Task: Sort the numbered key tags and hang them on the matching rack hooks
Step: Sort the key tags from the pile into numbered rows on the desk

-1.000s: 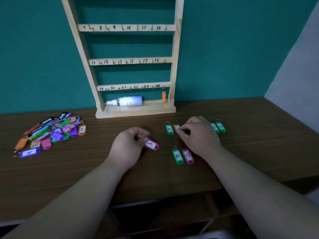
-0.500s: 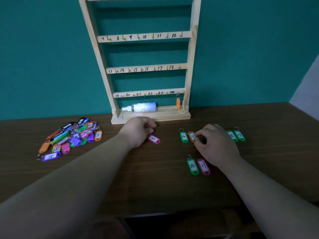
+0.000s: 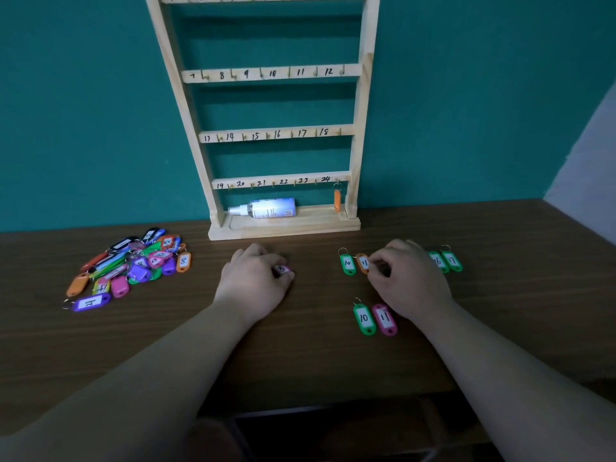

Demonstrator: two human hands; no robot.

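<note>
A wooden key rack [image 3: 356, 128] with numbered hooks stands against the teal wall. An orange tag [image 3: 337, 199] hangs from hook 24. My left hand [image 3: 255, 281] pinches a pink tag marked 3 [image 3: 283, 269] on the table. My right hand [image 3: 408, 278] pinches an orange tag marked 11 [image 3: 362, 262], beside a green tag 10 [image 3: 347, 263]. Nearer me lie a green tag 10 [image 3: 364, 318] and a pink tag 11 [image 3: 385, 318]. Two green tags, 16 [image 3: 438, 261] and 17 [image 3: 452, 260], lie right of my right hand.
A pile of several mixed-colour tags [image 3: 130, 265] lies at the left on the brown table [image 3: 300, 361]. A white spray bottle [image 3: 266, 208] lies on the rack's base. The table's front edge is close to me.
My left hand slid the pink tag 3 away from me toward the rack. The head tilted up, bringing more of the rack into view. My right hand stayed on the orange tag 11.
</note>
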